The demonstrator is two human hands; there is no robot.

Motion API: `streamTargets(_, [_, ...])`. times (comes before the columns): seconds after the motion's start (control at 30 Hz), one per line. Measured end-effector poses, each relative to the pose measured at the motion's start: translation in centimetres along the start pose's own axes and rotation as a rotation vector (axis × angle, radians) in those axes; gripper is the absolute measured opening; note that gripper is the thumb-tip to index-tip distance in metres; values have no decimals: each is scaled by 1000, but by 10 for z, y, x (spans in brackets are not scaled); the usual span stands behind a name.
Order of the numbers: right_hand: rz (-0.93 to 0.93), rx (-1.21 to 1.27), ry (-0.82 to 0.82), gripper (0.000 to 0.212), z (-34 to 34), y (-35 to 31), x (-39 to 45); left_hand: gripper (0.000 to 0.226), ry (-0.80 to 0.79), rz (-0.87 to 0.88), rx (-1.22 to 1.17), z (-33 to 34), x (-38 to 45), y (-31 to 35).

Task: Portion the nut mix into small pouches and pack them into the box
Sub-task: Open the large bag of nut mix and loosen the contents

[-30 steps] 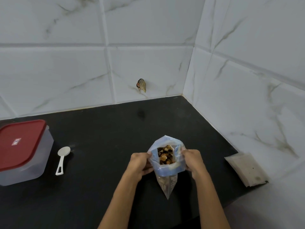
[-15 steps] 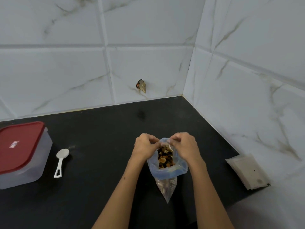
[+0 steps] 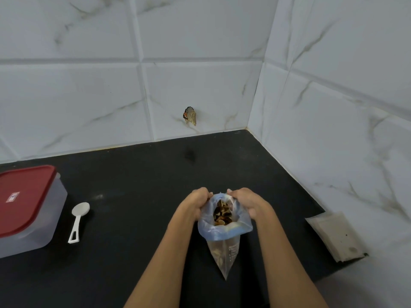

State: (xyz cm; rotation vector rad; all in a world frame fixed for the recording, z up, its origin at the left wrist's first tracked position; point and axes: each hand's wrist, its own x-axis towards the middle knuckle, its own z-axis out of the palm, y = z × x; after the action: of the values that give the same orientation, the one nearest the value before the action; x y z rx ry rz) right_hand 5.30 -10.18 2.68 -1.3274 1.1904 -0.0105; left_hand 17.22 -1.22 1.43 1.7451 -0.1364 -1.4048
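Left hand [image 3: 195, 202] and right hand [image 3: 246, 202] pinched bag [image 3: 224, 230] rim, mouth kept up, nuts [image 3: 221, 213] reachable | spoon [image 3: 77, 221], box [image 3: 31, 210] set left, within reach on bench [image 3: 138, 174].

One head cam, wide-angle, looks fwd and down, close over surface [image 3: 138, 174]; wall corner sits beyond the hands, to their right.

Your left hand [image 3: 194, 204] and right hand [image 3: 249, 203] are side by side, fingers curled and pinching, both forearms reaching forward.

Home kitchen: black countertop [image 3: 138, 174], marble-look wall tiles [image 3: 200, 90]
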Motion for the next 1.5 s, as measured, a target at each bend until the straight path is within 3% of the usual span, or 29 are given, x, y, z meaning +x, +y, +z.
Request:
streamTargets(0.17, [41, -27, 118, 40, 8, 0, 7, 33, 142, 109, 12, 11, 9, -11])
streamTargets(0.33, [-173, -47, 346, 68, 9, 7, -4, 50, 291, 307, 43, 9, 6, -24])
streamTargets(0.43, [-226, -364, 477, 61, 4, 11, -24, 50, 416, 414, 268, 2, -13, -23])
streamTargets(0.53, [-181, -491, 589, 56, 0, 16, -51, 68, 502, 351, 528, -9, -41, -24])
streamTargets(0.7, [-12, -448, 462, 59, 9, 32, -84, 67, 284, 97, 417, -15, -83, -37])
streamTargets(0.8, [4, -364, 423, 52, 15, 37, -91, 63, 200, 81, 329, -10, -84, -50])
streamTargets(1.03, [83, -158, 299, 35, 20, 45, -94, 52, 188, 73, 230, -9, -95, -60])
streamTargets(1.13, [60, 29, 281, 34, 25, 50, -91, 38, 156, 91, 113, -7, -97, -65])
streamTargets(1.3, [-25, 488, 313, 18, 31, 65, -92, 11, 111, 99, -295, -1, -91, -72])
streamTargets(1.4, [-30, 529, 322, 14, 36, 68, -92, 12, 153, 105, -433, 6, -87, -77])
streamTargets(1.5, [-58, 464, 347, 9, 38, 66, -91, 42, 210, 178, -287, 12, -83, -77])
